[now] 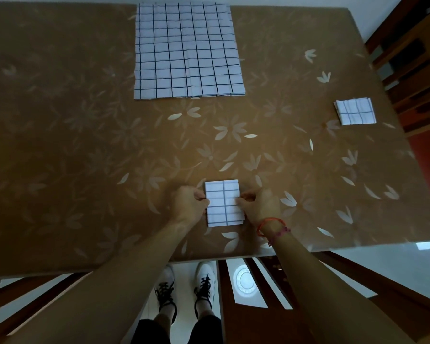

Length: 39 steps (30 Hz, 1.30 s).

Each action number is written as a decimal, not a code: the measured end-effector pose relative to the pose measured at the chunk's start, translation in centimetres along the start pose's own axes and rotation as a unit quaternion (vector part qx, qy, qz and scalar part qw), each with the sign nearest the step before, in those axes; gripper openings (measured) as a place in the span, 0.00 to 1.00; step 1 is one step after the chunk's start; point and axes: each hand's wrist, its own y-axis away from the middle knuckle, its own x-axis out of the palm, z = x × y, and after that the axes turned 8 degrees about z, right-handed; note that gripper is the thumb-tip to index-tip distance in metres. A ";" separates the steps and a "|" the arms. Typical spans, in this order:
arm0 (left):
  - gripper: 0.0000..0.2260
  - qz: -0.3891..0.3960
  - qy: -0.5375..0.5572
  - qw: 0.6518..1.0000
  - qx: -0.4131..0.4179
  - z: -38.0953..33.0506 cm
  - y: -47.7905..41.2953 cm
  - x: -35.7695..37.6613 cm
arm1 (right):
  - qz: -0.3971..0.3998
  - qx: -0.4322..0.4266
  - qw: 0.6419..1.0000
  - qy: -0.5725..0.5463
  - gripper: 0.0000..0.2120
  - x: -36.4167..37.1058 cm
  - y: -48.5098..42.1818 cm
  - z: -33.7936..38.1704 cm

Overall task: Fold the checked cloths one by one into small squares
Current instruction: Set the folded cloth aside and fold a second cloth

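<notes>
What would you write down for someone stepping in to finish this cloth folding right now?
Left hand: pinches the left edge of the folded cloth.
Right hand: pinches its right edge.
The folded cloth lies on the table near the front edge, between both hands.
Done: one finished square sits alone at the table's right side.
Left: the cloth in hand looks taller than wide, so it probably needs one more fold. After that comes the flat pile at the far edge, which seems to be several layers.
</notes>
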 end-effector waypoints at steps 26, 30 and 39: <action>0.26 0.058 -0.451 0.844 0.285 3.8 0.7 0.3 | 0.064 -0.301 0.894 0.325 0.32 6.3 -0.1 0.2; 0.25 0.055 -0.453 0.847 0.273 3.8 0.5 0.3 | 0.055 -0.286 0.879 0.379 0.33 4.8 -0.3 -0.8; 0.26 0.066 -0.475 0.834 0.271 3.7 0.6 0.1 | 0.082 -0.249 0.859 0.441 0.40 1.3 -0.6 -2.5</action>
